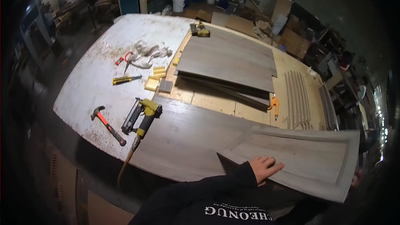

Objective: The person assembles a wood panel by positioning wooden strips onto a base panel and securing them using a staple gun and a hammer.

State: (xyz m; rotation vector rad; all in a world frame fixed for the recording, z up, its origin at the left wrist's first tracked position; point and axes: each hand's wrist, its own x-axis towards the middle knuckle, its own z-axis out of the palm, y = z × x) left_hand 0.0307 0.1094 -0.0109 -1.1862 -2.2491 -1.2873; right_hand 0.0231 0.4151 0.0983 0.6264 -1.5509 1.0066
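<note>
A grey cabinet door [298, 154] with a recessed panel and moulded frame lies tilted at the front right, partly beyond the table's edge. Gripping its near edge is my left hand [264, 168], fingers spread over the top face and thumb side at the rim. My right hand [357, 178] shows only as a dim patch at the door's right edge; the door hides most of that arm. Beneath the door, a flat grey board [183, 135] rests on the near side of the table. A yellow and black nail gun [143, 116] with an air hose lies at that board's left end.
On the white tabletop [83, 83] are a red-handled hammer [108, 126], scissors [127, 61], yellow cutters or pens [127, 79] and a crumpled cloth [150, 54]. Stacked grey panels [229, 60], a second nail gun [201, 30], an orange air blower [275, 107] and grey strips [298, 100] lie farther back.
</note>
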